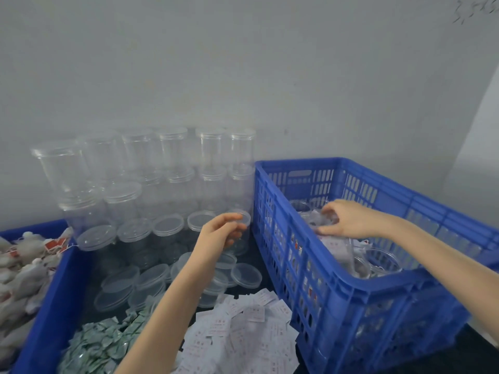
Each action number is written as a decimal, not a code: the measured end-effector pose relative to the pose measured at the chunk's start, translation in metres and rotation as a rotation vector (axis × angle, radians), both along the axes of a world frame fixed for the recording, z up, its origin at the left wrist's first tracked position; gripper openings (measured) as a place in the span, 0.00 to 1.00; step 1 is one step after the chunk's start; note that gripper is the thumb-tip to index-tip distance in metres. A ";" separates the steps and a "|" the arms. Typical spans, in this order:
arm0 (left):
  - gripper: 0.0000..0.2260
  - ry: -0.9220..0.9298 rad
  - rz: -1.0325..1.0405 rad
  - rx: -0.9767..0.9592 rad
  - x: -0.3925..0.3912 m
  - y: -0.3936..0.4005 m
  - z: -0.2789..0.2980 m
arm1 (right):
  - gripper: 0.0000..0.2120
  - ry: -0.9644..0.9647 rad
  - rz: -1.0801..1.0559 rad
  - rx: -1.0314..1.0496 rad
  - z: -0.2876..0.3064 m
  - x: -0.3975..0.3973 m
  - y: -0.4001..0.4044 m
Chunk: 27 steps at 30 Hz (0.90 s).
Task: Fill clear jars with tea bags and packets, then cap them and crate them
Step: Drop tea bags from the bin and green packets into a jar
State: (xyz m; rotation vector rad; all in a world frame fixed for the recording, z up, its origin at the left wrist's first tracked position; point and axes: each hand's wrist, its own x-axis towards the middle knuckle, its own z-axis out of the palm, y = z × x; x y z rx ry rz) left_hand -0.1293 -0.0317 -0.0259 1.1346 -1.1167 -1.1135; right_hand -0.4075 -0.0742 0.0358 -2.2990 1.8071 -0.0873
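The left hand [221, 233] grips an empty jar [239, 230] beside the tall jar stack [167, 171], which may fall if bumped, while the right hand [348, 218] fingers curl on a filled jar [328, 221] inside the crate [359, 300].

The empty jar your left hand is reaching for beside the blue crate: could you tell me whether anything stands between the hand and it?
Nothing visible does. The left hand is already at the empty jar, fingers curled round it just below its rim, next to the crate's left wall. Other jars stand behind and to the left, loose lids lie nearer the camera; none lies between.
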 end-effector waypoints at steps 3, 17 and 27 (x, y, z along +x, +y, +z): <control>0.09 0.059 0.070 0.058 0.012 -0.003 -0.014 | 0.39 -0.022 0.021 0.068 -0.003 -0.004 0.004; 0.09 0.086 0.071 0.156 0.014 0.007 -0.029 | 0.35 -0.033 -0.065 0.011 0.002 -0.040 -0.006; 0.09 0.074 0.056 0.181 0.011 0.007 -0.042 | 0.24 -0.039 -0.084 -0.079 -0.009 -0.016 -0.044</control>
